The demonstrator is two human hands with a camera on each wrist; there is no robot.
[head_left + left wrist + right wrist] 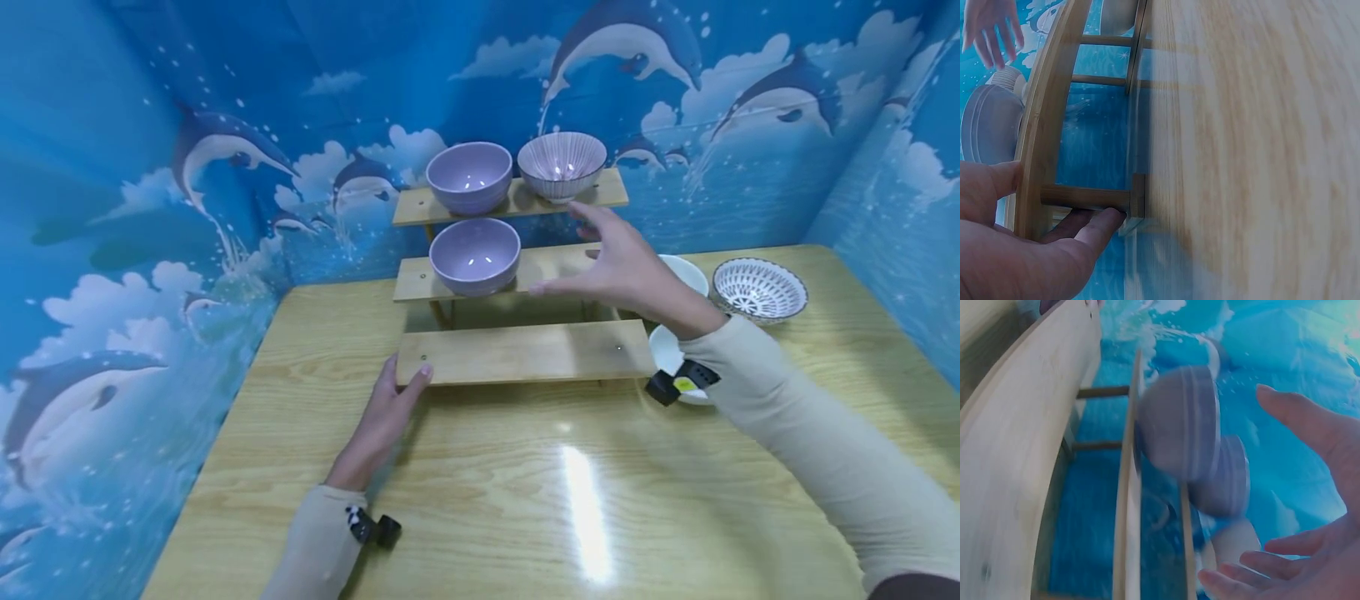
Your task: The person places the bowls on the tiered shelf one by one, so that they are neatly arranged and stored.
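A three-tier wooden stand (525, 354) is on the table, its lowest board bare. My left hand (382, 421) grips that board's left end, thumb on top and fingers underneath beside the leg in the left wrist view. One plain purple bowl (475, 260) sits on the middle board, left of centre. Up on the top board are another purple bowl (468, 179) and, to its right, a striped bowl (562, 167). My right hand (630, 267) is over the right part of the middle board, fingers spread and holding nothing, its fingertips just below the striped bowl in the head view.
Right of the stand, two white bowls (686, 271) are partly hidden by my right arm. Farther right stands a bowl with a dark pattern (759, 289). A blue dolphin-print backdrop (360, 100) rises behind and beside the wooden table (487, 500).
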